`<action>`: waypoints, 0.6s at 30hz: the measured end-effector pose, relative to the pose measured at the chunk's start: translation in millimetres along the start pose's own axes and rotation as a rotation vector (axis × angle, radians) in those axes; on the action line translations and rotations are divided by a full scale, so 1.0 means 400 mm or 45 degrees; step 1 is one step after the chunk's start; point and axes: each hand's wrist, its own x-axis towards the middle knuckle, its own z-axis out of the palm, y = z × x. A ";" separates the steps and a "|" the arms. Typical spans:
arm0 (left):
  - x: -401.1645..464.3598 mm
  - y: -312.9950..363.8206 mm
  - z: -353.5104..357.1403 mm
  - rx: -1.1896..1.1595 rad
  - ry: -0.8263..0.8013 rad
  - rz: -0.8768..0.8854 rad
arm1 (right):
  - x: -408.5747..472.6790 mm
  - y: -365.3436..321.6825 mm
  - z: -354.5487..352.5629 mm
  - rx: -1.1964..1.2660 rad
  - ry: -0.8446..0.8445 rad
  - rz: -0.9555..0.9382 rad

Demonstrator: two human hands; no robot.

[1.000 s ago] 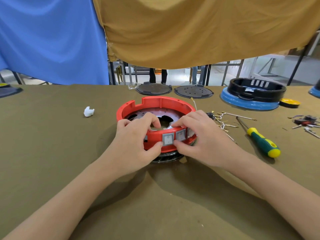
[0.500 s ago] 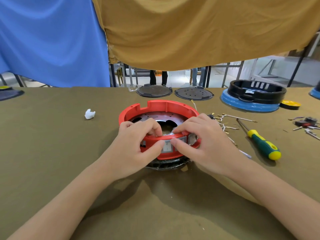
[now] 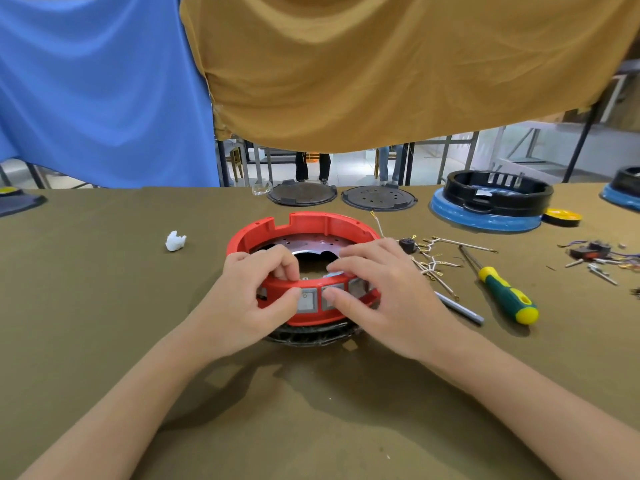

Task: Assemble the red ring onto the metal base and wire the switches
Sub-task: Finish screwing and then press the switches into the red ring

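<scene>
Red ring [image 3: 304, 225] sits at frame centre on table [image 3: 104, 306], lying flat on metal base [image 3: 304, 245], opening up, switches [image 3: 306, 301] facing the viewer. Left hand [image 3: 249, 299] pinches near rim, thumb outside, fingers inside. Right hand [image 3: 384, 296] grips rim beside it, thumb on a switch. Screwdriver [image 3: 502, 291] lies at right w/ loose wires [image 3: 436, 261].

No legible text or nos. — switch [image 3: 306, 300] marks too blurred.
</scene>
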 end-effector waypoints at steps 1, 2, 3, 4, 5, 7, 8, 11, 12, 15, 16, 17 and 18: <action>-0.002 -0.005 -0.008 -0.010 -0.005 -0.015 | 0.002 0.006 -0.004 0.041 0.021 0.004; -0.005 -0.009 -0.014 -0.016 -0.009 -0.024 | 0.004 0.012 -0.009 0.082 0.042 0.018; -0.007 -0.011 -0.017 -0.012 -0.010 -0.027 | 0.006 0.019 -0.014 0.118 0.046 0.036; -0.007 -0.011 -0.016 0.003 -0.010 -0.020 | 0.007 0.025 -0.017 0.147 0.024 0.052; -0.007 -0.009 -0.014 0.024 -0.014 -0.009 | 0.007 0.030 -0.019 0.166 -0.019 0.058; -0.005 -0.005 -0.007 0.044 -0.017 0.003 | 0.004 0.035 -0.017 0.165 -0.114 0.025; -0.004 -0.005 -0.007 0.034 -0.019 0.001 | 0.004 0.034 -0.015 0.150 -0.142 0.001; 0.000 -0.010 -0.011 0.007 -0.038 -0.007 | 0.006 0.030 -0.007 0.147 -0.111 0.014; 0.001 -0.013 -0.014 0.005 -0.050 -0.013 | 0.007 0.028 -0.005 0.140 -0.082 0.023; 0.003 -0.024 -0.021 0.017 -0.072 -0.021 | 0.002 0.014 0.007 0.016 0.007 -0.002; 0.001 -0.029 -0.024 0.028 -0.076 -0.014 | 0.002 0.008 0.008 -0.010 0.025 -0.009; -0.001 -0.032 -0.026 0.033 -0.077 -0.007 | 0.002 0.003 0.005 0.000 0.022 -0.005; -0.004 -0.032 -0.027 0.027 -0.073 0.002 | 0.003 0.000 -0.001 0.038 0.002 -0.003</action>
